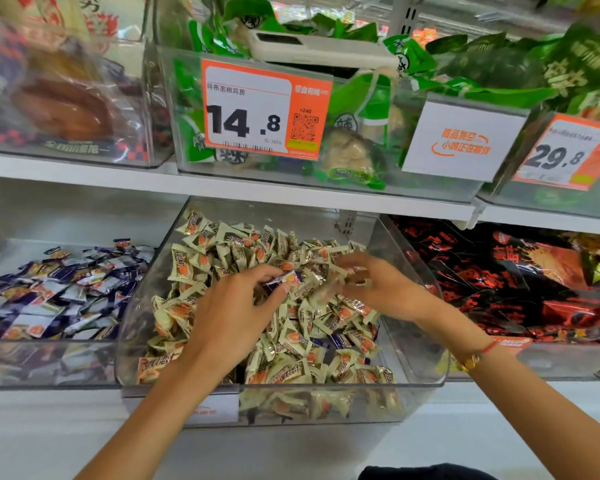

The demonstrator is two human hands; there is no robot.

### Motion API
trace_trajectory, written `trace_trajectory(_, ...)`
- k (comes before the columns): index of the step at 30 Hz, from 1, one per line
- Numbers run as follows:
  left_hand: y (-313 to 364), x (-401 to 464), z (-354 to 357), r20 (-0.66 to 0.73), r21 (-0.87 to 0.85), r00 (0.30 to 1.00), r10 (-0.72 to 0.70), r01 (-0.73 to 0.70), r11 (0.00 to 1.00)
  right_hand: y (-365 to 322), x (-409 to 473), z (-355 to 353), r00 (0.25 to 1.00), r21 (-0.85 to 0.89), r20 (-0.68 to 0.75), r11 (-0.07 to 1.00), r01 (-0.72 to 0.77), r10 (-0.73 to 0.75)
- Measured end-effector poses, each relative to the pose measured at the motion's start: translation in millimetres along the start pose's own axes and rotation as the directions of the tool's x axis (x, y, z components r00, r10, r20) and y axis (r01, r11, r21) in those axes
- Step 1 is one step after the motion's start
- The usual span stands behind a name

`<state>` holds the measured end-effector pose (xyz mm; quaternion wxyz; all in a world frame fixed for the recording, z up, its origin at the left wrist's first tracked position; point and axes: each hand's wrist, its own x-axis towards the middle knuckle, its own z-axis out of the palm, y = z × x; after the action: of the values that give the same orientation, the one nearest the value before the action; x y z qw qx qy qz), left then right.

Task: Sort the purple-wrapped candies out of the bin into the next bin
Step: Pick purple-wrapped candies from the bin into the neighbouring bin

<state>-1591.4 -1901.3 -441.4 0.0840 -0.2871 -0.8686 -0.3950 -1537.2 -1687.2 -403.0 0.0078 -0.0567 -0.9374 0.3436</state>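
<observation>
I am looking at white metal shop shelving (84, 168) in two tiers, lined with clear plastic bins. My hands work over the middle clear plastic bin (413, 271) on the lower shelf, heaped with small cream-and-orange wrapped candies (222, 258). Left of my grip sits the neighbouring clear bin (49, 362), holding a layer of purple-and-white wrapped candies (49, 292). To the right of my hands lies a pile of black-and-red snack bags (499, 278). Above, the upper shelf carries bins of green snack packets (357, 98), with an orange-and-white price card reading 14.8 (264, 109) directly over my hands and a second card reading 29.8 (565, 154) further right.

My left hand (236, 313) pinches one purple-wrapped candy (288, 279) between thumb and fingertips, lifted just above the cream heap. My right hand (374, 285) is blurred, its fingers curled down among the cream candies just beside that piece; I cannot tell whether it grasps anything. Another purple wrapper (336, 340) lies in the heap below my hands. A red cord bracelet with a gold charm (478, 355) circles my right wrist.
</observation>
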Motion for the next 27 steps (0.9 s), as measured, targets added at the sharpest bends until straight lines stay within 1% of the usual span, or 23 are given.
trace_trajectory(1,2,0,1,0.004,0.009,1.0,0.01,-0.01,1.0,6,-4,1,0.998,-0.067,0.037,0.996,0.058,-0.056)
trace_trajectory(2,3,-1,2,0.012,0.015,1.0,0.019,-0.019,1.0,10,-8,4,0.99,-0.149,0.115,0.984,0.094,-0.077)
trace_trajectory(3,3,-1,4,0.021,0.014,0.999,0.026,-0.026,1.0,15,-9,7,0.977,-0.266,0.204,0.957,0.119,-0.066)
trace_trajectory(4,4,-2,6,0.033,0.006,0.999,0.03,-0.03,1.0,20,-8,12,0.962,-0.408,0.27,0.901,0.15,-0.038)
trace_trajectory(5,5,-2,6,0.048,0.002,0.998,0.032,-0.032,0.999,23,-5,17,0.952,-0.534,0.306,0.825,0.185,-0.015)
trace_trajectory(6,5,-2,7,0.06,-0.001,0.998,0.035,-0.035,0.999,25,-2,22,0.949,-0.627,0.315,0.748,0.216,-0.011)
trace_trajectory(7,5,-2,8,0.064,-0.002,0.997,0.037,-0.037,0.999,25,2,27,0.948,-0.68,0.317,0.692,0.241,-0.019)
trace_trajectory(11,7,-1,7,0.066,-0.013,0.998,0.021,-0.02,1.0,25,15,39,0.928,-0.768,0.366,0.541,0.343,-0.069)
trace_trajectory(16,11,-3,6,0.072,-0.049,0.997,0.005,-0.002,0.999,23,16,41,0.91,-0.799,0.41,0.459,0.387,-0.053)
trace_trajectory(18,13,-4,4,0.078,-0.058,0.997,-0.004,0.008,0.998,19,17,42,0.915,-0.803,0.399,0.459,0.381,-0.062)
trace_trajectory(20,14,-6,2,0.083,-0.069,0.996,-0.013,0.018,0.997,17,18,43,0.922,-0.784,0.381,0.506,0.359,-0.065)
trace_trajectory(25,14,-10,-3,0.099,-0.094,0.995,-0.026,0.036,0.995,24,9,36,0.957,-0.666,0.271,0.698,0.263,-0.102)
trace_trajectory(27,14,-9,-3,0.107,-0.104,0.994,-0.025,0.036,0.994,22,3,30,0.966,-0.611,0.247,0.76,0.22,-0.081)
